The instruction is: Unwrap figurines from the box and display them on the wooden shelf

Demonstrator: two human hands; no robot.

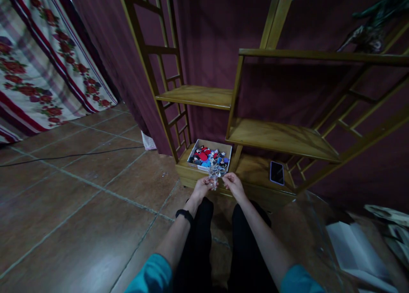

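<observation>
Both my hands meet in front of the low shelf, with a crumpled, shiny clear bundle [215,173] between them. It looks like clear plastic packaging, though its exact kind is too small to make out. The fingers of my left hand [203,187] are closed round its lower left side. On the other side, my right hand [234,184] pinches its right edge. Just beyond the bundle stands an open white cardboard box [230,149] on the bottom shelf. Inside lie several small colourful figures [204,154] in red, blue, black and white.
A wooden shelf unit [198,96] rises ahead against a maroon curtain [211,33]. A phone [276,173] lies on its bottom board at right. A black cable [79,155] crosses the tiled floor at left. White sheets [354,250] lie on the floor at lower right.
</observation>
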